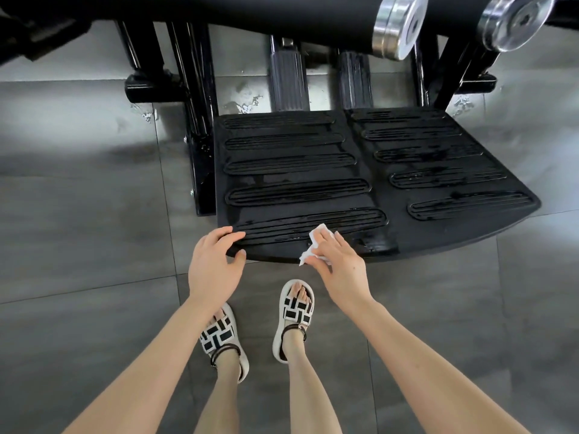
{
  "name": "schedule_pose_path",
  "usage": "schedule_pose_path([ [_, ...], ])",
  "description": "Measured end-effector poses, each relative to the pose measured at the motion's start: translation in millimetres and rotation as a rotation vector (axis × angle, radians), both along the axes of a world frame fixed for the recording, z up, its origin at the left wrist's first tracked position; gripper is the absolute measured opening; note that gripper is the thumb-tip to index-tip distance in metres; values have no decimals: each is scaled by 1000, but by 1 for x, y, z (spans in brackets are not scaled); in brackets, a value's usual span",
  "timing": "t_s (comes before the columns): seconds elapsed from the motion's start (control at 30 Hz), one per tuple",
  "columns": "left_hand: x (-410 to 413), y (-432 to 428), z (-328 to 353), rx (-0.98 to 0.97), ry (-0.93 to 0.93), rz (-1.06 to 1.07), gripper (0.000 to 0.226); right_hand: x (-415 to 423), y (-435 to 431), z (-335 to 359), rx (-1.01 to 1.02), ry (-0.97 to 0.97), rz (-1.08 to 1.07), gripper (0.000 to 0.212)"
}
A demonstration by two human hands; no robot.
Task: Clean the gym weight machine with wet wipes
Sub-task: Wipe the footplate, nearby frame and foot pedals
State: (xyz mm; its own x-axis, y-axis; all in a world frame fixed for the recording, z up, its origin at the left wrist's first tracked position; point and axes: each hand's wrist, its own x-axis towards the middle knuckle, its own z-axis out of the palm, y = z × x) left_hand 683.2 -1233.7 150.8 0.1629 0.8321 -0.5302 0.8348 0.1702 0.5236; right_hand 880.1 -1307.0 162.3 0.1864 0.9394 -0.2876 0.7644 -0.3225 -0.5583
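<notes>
One black footplate fills the middle, split into two halves, each moulded with five long, rounded, ribbed ovals that shine wet. Behind it stand two grey ribbed pedals, and at the top right hang two chrome weight discs.

Both bare forearms reach forward and down. The left hand holds the footplate's near left corner, fingers laid over the top and thumb against the front rim. The right hand presses one crumpled white wet wipe onto the near edge of the footplate. Its fingers lie almost flat over the wipe while the thumb pinches the lower fold.

Below stand two white sandals with woven black-and-white straps, on smooth grey floor tiles.
</notes>
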Motion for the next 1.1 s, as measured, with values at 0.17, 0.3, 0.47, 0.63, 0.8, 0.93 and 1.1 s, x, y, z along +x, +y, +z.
schedule_pose_path([
  [0.17, 1, 0, -1, -9, -8, 10, 34, -16, -1, -7, -44, 20, -106, 8],
  [0.3, -1, -1, -3, -8, -46, 47, 35, -47, 12, -14, -28, 64, -86, 19],
  [0.47, -2, -2, -3, -21, -40, 37, 37, -23, 9, -14, 47, -145, 184, 31],
  [0.63, -1, -3, 0, -27, -39, 20, 37, 2, -4, -15, -62, -251, 284, 49],
  [0.8, -5, 1, 0, -51, -125, 86, 40, 21, 8, -17, -148, -248, 468, 47],
  [0.93, -13, -2, -4, -186, -283, 366, 42, 21, 3, -16, -128, -184, 413, 23],
  [1.1, -18, -6, -12, -179, -322, 466, 38, 29, -2, -14, -77, -271, -1, 30],
])
